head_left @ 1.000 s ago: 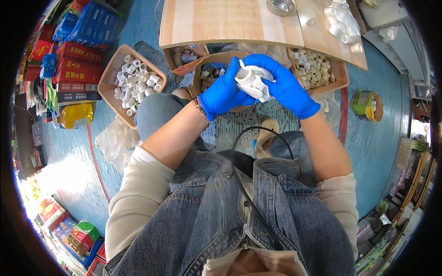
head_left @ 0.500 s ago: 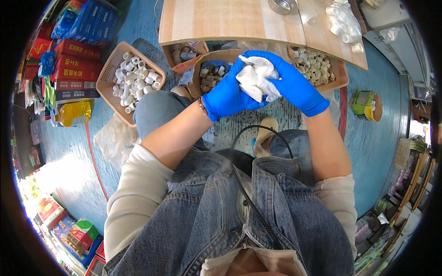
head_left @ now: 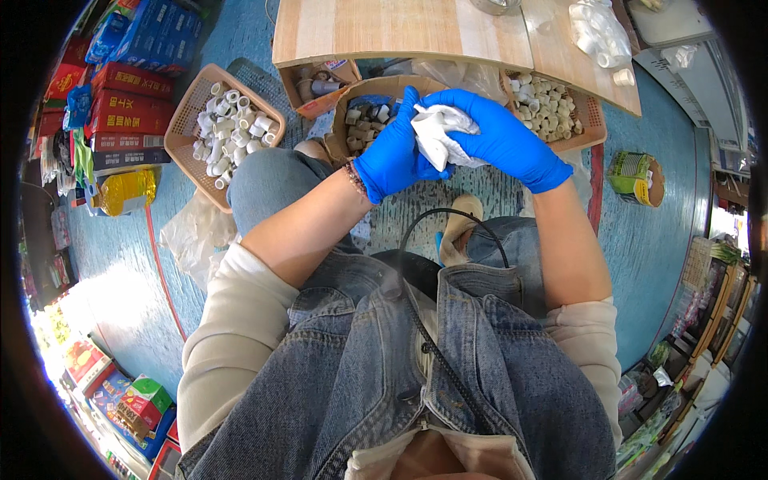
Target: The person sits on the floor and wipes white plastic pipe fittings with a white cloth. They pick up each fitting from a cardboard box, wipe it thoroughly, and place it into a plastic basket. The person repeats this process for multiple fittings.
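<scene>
Both hands wear blue gloves and meet in front of me, above the boxes under the table. A crumpled white cloth (head_left: pixel 445 132) is bunched between them. My right hand (head_left: pixel 512 144) grips the cloth from the right, its fingers curled over the top. My left hand (head_left: pixel 392 158) holds it from the left, thumb pointing up and fingers partly hidden beneath the folds. Whether a pipe fitting sits inside the cloth, I cannot tell. A pink plastic basket (head_left: pixel 178 132) of white pipe fittings (head_left: pixel 232 140) stands to the left of my knee.
A wooden table (head_left: pixel 400 32) spans the far side, bearing a bag of white fittings (head_left: pixel 600 34) and a metal bowl (head_left: pixel 496 5). Beneath it are a cardboard box (head_left: pixel 340 120) of fittings and another pink basket (head_left: pixel 593 120). Stacked red cartons (head_left: pixel 132 112) line the left; a green-labelled container (head_left: pixel 636 178) stands right.
My left hand has opened its thumb upward and shifted slightly left. The cloth now covers the white, tube-like shape that showed between my hands. The view has shifted slightly.
</scene>
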Motion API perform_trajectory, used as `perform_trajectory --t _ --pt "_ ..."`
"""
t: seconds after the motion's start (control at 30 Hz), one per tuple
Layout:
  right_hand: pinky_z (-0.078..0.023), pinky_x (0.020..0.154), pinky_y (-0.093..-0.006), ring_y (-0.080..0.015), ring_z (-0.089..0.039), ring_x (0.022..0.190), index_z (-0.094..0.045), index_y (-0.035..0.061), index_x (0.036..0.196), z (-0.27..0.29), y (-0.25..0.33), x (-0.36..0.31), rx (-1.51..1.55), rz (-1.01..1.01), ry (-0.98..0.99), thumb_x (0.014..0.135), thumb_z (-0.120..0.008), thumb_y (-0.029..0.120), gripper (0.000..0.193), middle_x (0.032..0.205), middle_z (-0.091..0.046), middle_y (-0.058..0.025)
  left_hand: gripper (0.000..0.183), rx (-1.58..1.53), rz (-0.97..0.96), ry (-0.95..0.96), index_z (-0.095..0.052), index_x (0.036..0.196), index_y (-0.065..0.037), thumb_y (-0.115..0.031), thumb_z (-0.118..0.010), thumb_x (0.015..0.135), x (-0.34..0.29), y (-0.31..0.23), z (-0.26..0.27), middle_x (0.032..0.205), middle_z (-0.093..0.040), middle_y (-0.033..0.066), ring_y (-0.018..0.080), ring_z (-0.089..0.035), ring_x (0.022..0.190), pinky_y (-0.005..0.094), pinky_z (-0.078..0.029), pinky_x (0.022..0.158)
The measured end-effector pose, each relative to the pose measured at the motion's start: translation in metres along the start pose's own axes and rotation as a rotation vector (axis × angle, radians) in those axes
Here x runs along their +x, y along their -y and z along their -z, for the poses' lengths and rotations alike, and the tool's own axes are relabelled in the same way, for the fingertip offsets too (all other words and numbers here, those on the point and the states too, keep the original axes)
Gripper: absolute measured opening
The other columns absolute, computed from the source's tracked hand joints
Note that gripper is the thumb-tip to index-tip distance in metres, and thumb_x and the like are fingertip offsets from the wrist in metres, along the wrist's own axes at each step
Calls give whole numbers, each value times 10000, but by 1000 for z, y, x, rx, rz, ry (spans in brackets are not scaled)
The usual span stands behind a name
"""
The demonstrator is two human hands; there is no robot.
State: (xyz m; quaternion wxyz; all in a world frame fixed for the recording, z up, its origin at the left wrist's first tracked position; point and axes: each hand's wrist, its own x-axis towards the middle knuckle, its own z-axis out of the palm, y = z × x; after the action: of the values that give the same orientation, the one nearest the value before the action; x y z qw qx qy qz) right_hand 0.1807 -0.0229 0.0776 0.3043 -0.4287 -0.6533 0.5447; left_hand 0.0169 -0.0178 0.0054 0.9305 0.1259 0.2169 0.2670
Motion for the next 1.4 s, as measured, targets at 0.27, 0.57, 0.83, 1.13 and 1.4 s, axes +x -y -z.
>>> perform_trajectory --t 0.27,0.57,0.83,1.13,1.4 --pt "-468 769 -273 -157 -576 870 -565 21 1040 -20 -25 3 66 -43 -344 840 -530 126 228 951 -604 -91 708 -18 -74 -121 -408 1267 -131 -676 -312 825 3 8 -10 1233 -491 122 299 -500 1092 470 -418 899" --pt "-445 829 -301 -195 -560 924 -529 24 1127 14 -10 12 124 -144 -152 858 -522 216 331 1049 -592 -116 763 -436 -28 441 -403 1244 -100 -711 -304 797 10 -1 8 1112 -531 130 280 -538 979 429 -453 840" --pt "-387 951 -341 -207 -477 1130 -451 59 1239 -13 11 0 -6 132 10 802 -616 184 484 1211 -517 -104 529 163 -282 380 -416 1274 -172 -279 -603 791 -2 0 14 1267 -469 55 208 -437 1171 350 -319 1015" --pt "-438 874 -309 -182 -557 982 -511 45 1155 -9 -2 4 -18 45 -306 797 -621 176 397 1097 -580 -98 511 168 -178 -125 -515 1123 -88 -525 -403 883 5 4 3 979 -600 87 181 -597 838 287 -497 700" --pt "-457 817 -272 -161 -581 927 -532 14 1138 14 -34 4 214 -179 -218 879 -484 221 335 1039 -603 -116 719 1805 -1063 -238 -406 1280 -32 -267 -740 688 -15 -19 -24 1184 -478 151 273 -518 1034 364 -427 883"
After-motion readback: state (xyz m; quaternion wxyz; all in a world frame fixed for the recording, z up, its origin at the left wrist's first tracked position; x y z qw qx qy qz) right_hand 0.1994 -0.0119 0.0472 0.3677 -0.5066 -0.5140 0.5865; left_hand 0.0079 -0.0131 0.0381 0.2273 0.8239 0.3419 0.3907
